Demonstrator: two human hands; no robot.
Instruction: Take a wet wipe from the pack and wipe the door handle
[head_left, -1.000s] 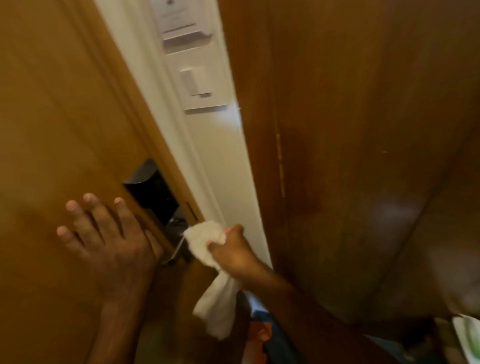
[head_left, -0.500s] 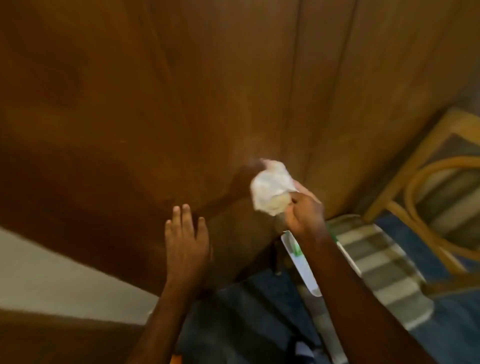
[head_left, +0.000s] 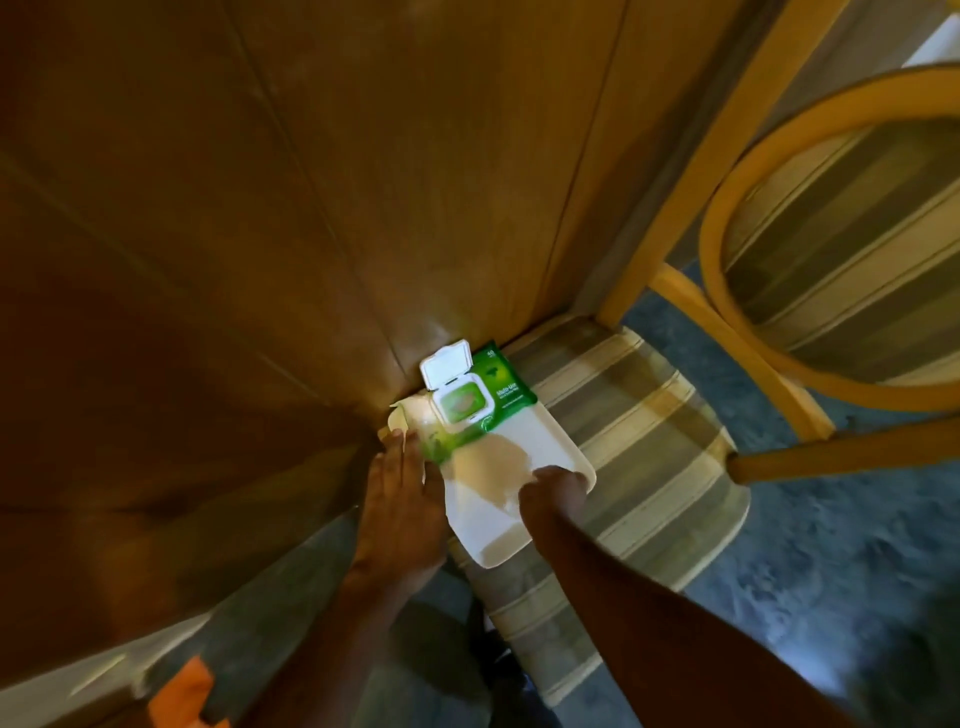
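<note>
The door handle is nowhere in this view, so whether it has been wiped cannot be checked here; what shows is the wet wipe pack (head_left: 470, 402), green, lying just below the middle of the frame with its white flip lid (head_left: 447, 367) standing open. It rests on a white tray (head_left: 550, 441) set on a striped chair cushion (head_left: 639, 415). The left hand (head_left: 397, 499) lies flat, its fingers (head_left: 396, 447) together and pressing the near end of the pack. The right hand (head_left: 553, 491) sits curled at the tray's lower right rim; whether its fingers hold a wipe I cannot tell. My judgement is that the task is either at its very start or at its close, with the lid yet to be shut. Brown wooden panelling (head_left: 260, 208) fills the upper left, a wooden chair frame (head_left: 727, 156) the upper right, over blue-grey carpet (head_left: 831, 545).
</note>
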